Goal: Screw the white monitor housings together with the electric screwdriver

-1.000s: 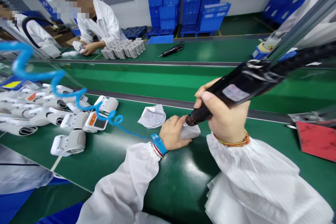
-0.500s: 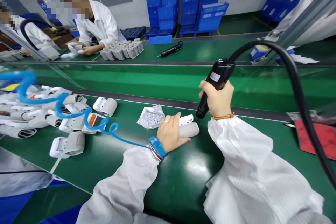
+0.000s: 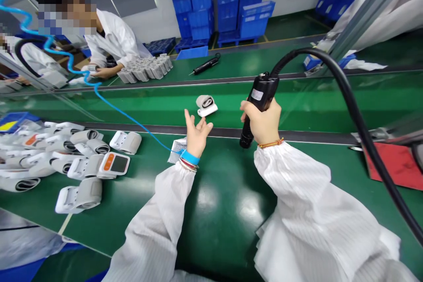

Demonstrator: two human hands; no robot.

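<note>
My left hand [image 3: 197, 135] reaches forward, fingers spread and holding nothing. Just beyond its fingertips, a white wrist blood pressure monitor [image 3: 207, 106] with a rolled grey cuff rests on the green conveyor belt [image 3: 158, 110]. My right hand [image 3: 265, 124] is wrapped round a black electric screwdriver [image 3: 261, 88], its tip pointing down above the bench's far edge. A thick black cable arcs from the tool's top. Partly behind my left wrist lies a small bag of screws [image 3: 174, 153]. A blue coiled cord [image 3: 132, 119] runs to the blue band on that wrist.
Many similar monitors [image 3: 84, 191] crowd the left of the green bench. At right lies a red pouch [image 3: 393, 165]. Across the belt, a co-worker [image 3: 115, 37] handles a part beside rows of grey pieces [image 3: 147, 69]; another screwdriver [image 3: 206, 65] lies there.
My left hand has let go of the monitor, which has gone from the bench onto the belt, and its fingers have opened. The screwdriver stays in my right hand.
</note>
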